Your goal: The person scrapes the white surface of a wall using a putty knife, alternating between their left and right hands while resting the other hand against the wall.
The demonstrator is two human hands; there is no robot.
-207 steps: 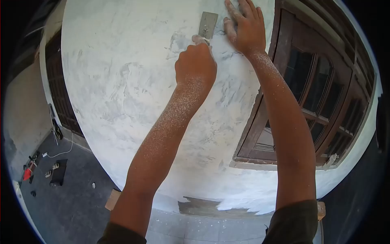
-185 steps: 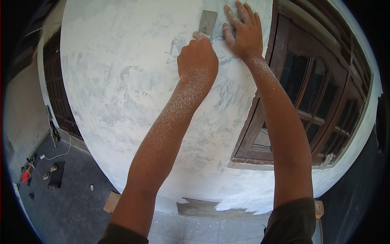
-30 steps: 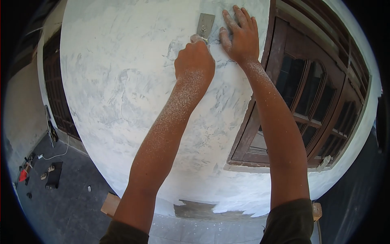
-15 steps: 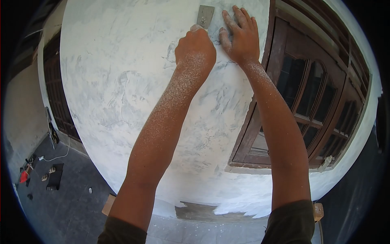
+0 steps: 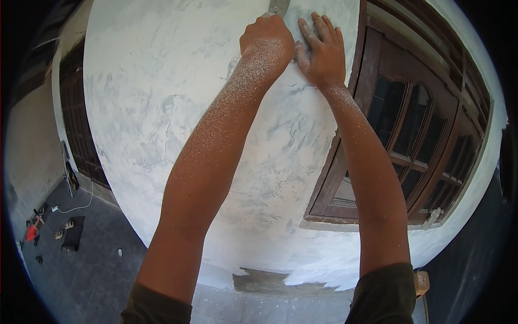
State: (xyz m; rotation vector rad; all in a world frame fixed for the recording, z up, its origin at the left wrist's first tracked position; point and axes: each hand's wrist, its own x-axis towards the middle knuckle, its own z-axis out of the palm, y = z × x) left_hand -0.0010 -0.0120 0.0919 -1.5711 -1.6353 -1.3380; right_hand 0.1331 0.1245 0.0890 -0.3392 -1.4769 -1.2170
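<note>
Left hand (image 5: 268,33) around upright, upward-pointing scraper (image 5: 278,6).

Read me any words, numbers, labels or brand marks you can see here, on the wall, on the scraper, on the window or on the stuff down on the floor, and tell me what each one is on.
No readable text anywhere: none on the white wall, the scraper in the left hand, or the window frame. The floor items are too small to read.

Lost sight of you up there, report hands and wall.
Left hand shut on scraper, blade at frame top. Right hand flat on plastered wall. Window frame close right.
</note>
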